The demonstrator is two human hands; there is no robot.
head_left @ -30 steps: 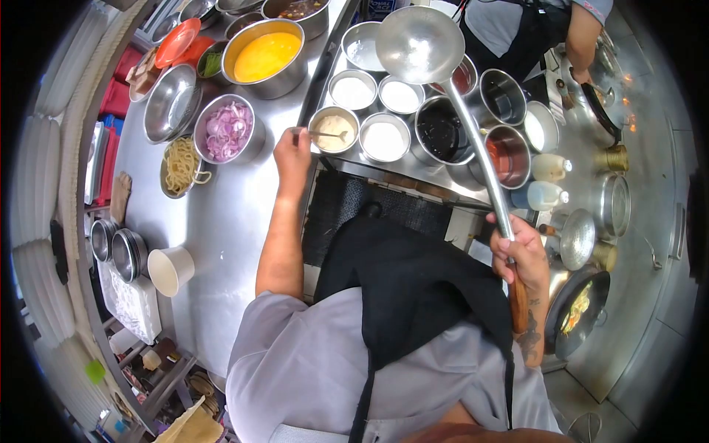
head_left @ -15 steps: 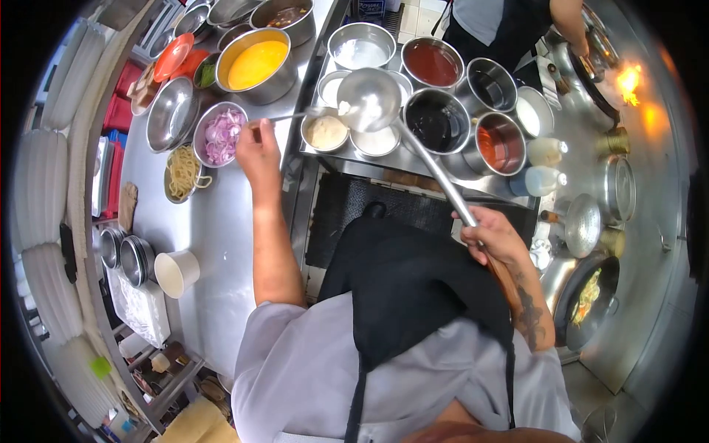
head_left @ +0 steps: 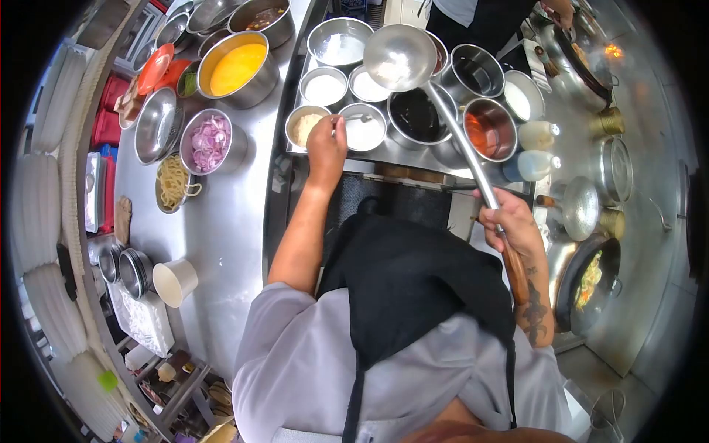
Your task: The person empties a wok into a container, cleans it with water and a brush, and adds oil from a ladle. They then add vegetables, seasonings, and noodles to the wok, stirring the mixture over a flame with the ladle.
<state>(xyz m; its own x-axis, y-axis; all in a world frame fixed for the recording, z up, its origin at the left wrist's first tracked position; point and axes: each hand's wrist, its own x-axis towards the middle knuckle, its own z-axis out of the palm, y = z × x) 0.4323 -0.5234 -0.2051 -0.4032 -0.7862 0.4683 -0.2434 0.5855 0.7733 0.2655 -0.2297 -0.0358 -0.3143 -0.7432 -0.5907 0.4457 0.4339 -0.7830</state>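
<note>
My left hand (head_left: 325,153) is closed on the handle of a small spoon (head_left: 363,118), whose tip lies over the round container of white powder (head_left: 363,134). Beside its fingers is a container of beige, grainy seasoning (head_left: 301,128). My right hand (head_left: 512,223) grips the long handle of a large metal ladle (head_left: 399,57), near where metal meets wood. The ladle's bowl is raised above the containers, partly covering one with red sauce (head_left: 441,50). Right below the bowl stands a pot of dark liquid (head_left: 418,117).
On the left counter (head_left: 230,221) stand sliced onions (head_left: 210,142), noodles (head_left: 172,181) and yellow liquid (head_left: 238,66). At the right are squeeze bottles (head_left: 533,165), a wok with food (head_left: 588,284) and a flame (head_left: 613,51). A co-worker (head_left: 473,29) stands at the top.
My left hand has moved right, from beside the onions to the seasoning containers, with the spoon. My right hand has shifted right and the ladle's bowl has moved up and right.
</note>
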